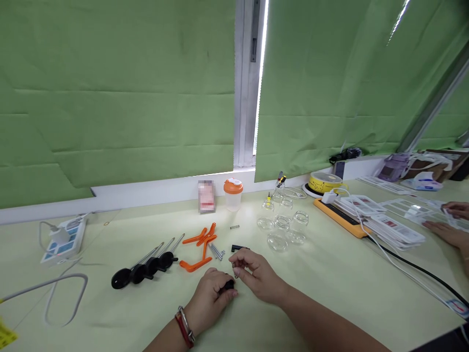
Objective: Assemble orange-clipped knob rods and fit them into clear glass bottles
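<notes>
Working at the desk: left hand, fingers curled closed round a black part; at its one o'clock, right hand, fingers pinched on a small metal piece, perhaps a spring. Best: light pinch, black part steady.

I can't make out a single word or number from where I stand. The pink-fronted box at the far side is blurred over. On the right, the stacked white cards bear red patches, and the yellow-banded round case dark marks, all too small to read.
</notes>
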{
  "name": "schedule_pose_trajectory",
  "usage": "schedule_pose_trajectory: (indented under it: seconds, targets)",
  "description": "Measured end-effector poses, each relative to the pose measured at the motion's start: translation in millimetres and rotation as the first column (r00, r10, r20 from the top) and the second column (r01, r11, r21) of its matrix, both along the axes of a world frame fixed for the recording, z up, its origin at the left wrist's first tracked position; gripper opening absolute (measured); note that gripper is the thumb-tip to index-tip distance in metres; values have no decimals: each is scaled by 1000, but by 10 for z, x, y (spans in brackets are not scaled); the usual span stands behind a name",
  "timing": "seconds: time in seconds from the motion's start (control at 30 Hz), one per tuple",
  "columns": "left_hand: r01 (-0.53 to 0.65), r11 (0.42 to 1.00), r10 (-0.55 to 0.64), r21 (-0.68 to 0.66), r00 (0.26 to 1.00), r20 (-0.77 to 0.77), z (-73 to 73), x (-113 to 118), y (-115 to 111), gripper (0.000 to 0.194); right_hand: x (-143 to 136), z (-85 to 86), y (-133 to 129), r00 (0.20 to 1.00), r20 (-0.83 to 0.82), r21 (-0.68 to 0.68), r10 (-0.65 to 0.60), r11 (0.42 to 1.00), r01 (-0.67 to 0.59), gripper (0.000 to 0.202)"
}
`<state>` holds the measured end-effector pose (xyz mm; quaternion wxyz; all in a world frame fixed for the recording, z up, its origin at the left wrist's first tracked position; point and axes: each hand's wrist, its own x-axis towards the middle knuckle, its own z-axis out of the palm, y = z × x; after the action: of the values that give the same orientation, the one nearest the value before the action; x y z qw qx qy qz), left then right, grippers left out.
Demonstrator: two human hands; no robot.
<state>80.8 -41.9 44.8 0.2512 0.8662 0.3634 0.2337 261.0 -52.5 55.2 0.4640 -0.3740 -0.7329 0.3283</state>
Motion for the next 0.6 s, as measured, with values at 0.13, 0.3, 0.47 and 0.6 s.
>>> schedule_pose_trajectory:
  seconds: [0.13, 0.3, 0.47, 0.6]
  targets:
    - [6, 1000, -6, 7, 1000, 10, -30, 0, 15, 14, -63, 3, -25, 999, -26, -4, 41, 999, -41, 19]
    - [14, 1000, -14, 0, 1000, 24, -34, -4, 16, 11, -67, -6, -32, 999, -21, -3, 43, 999, -43, 18]
    - [19, 1000, -19, 5, 999, 48, -62, -10, 22, 12, -66, 1, -44, 999, -9, 16, 48, 999, -48, 16]
    - [4, 1000, -5, 15, 998, 66, -85, -12, 24, 14, -57, 24, -60, 998, 18, 26, 60, 998, -60, 16]
